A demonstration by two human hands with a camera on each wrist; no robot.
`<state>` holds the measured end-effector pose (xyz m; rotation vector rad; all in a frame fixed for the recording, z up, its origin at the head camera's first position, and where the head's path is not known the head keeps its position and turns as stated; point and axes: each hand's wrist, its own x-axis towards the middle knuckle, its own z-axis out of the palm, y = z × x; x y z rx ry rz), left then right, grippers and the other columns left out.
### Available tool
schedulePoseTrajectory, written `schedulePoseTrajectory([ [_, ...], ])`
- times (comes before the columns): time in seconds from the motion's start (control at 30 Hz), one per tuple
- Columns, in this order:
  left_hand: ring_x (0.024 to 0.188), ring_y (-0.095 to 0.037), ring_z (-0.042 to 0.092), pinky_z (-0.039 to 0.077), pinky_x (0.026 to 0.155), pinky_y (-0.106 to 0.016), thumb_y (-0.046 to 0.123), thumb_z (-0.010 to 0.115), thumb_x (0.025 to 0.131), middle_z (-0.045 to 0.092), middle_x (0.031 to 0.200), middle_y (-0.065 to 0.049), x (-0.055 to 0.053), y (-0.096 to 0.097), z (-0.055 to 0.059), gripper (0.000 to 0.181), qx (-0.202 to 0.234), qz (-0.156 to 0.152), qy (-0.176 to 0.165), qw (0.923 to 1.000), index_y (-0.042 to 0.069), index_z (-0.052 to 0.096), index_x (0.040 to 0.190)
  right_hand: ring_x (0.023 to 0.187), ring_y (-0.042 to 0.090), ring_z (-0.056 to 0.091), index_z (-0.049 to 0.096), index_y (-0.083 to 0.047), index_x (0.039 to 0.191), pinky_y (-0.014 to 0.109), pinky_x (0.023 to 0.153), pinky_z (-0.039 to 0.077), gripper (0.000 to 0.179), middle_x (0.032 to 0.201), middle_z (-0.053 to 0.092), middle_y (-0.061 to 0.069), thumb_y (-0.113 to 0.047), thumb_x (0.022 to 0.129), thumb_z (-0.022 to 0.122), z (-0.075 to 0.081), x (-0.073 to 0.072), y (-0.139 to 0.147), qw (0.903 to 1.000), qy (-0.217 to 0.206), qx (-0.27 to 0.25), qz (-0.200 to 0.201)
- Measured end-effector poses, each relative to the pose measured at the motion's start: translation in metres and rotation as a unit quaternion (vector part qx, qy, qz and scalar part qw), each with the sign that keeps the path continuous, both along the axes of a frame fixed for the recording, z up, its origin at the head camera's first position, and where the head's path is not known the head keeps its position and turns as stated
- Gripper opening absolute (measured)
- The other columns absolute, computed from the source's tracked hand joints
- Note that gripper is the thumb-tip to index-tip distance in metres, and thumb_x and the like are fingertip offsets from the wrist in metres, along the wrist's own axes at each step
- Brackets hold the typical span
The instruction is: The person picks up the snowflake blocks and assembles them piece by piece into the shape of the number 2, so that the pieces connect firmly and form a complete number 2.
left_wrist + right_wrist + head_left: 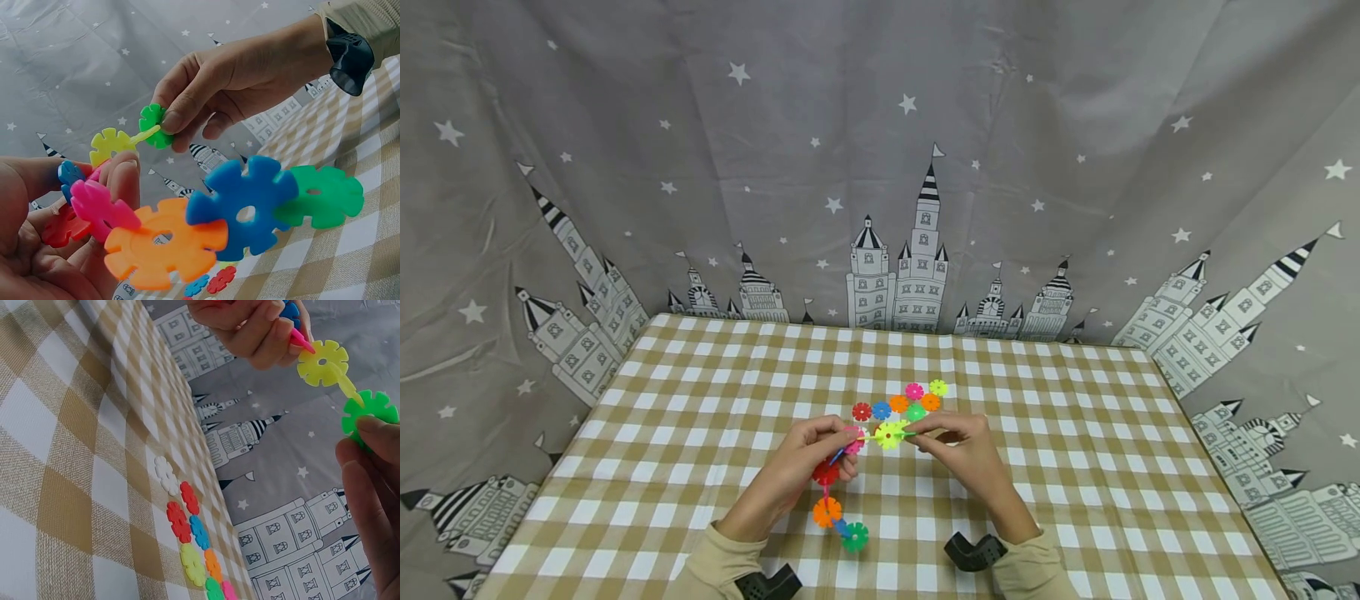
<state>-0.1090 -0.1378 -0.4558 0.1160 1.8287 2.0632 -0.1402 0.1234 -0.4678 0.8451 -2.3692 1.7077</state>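
A chain of interlocking snowflake discs hangs between my two hands. My left hand (793, 462) grips it near the pink, blue and red discs. From this hand droop an orange disc (165, 244), a blue disc (240, 206) and a dark green disc (331, 197) at the tail. My right hand (962, 450) pinches a bright green disc (375, 412) between thumb and fingers. That disc joins a yellow disc seen edge-on, which meets another yellow disc (322, 362) toward the left hand. In the head view the left fingers partly hide the middle discs.
Several loose discs lie on the checkered tablecloth (1075, 500) beyond the hands, among them a red disc (862, 412), a pink disc (914, 391) and a white disc (166, 475). A grey curtain (820, 108) printed with castles hangs behind the table.
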Motion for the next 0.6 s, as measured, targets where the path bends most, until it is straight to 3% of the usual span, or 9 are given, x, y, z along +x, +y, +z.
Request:
schedulePoseTrajectory([
  [0.3,0.066,-0.009,0.070,0.060,0.063,-0.022,0.026,0.061,0.105,0.069,0.080,-0.003,0.000,-0.003,0.002,0.024,-0.003,0.006,0.000,1.0000,0.003,0.064,0.099,0.084,0.010,0.075,0.079,-0.009,0.107,0.029,0.068,0.064,0.018,0.100,0.080,0.011,-0.009,0.089,0.081,-0.001,-0.002,-0.001,0.9998,-0.017,-0.007,0.001],
  [0.43,0.066,-0.009,0.069,0.061,0.066,-0.023,0.025,0.060,0.106,0.069,0.079,-0.003,0.000,-0.005,0.004,0.023,0.001,0.014,-0.006,0.9999,0.003,0.064,0.099,0.085,0.012,0.077,0.076,-0.007,0.113,0.032,0.068,0.064,0.026,0.109,0.078,0.013,-0.011,0.088,0.082,-0.005,-0.008,0.002,0.9977,-0.068,0.005,0.000],
  [0.6,0.067,-0.009,0.070,0.062,0.067,-0.024,0.025,0.060,0.106,0.069,0.079,-0.003,-0.001,-0.006,0.004,0.022,0.009,0.015,-0.004,0.9998,0.006,0.063,0.095,0.082,0.014,0.075,0.074,-0.003,0.117,0.036,0.062,0.062,0.031,0.115,0.076,0.016,-0.015,0.089,0.082,-0.020,-0.019,0.007,0.9873,-0.151,0.043,-0.022],
])
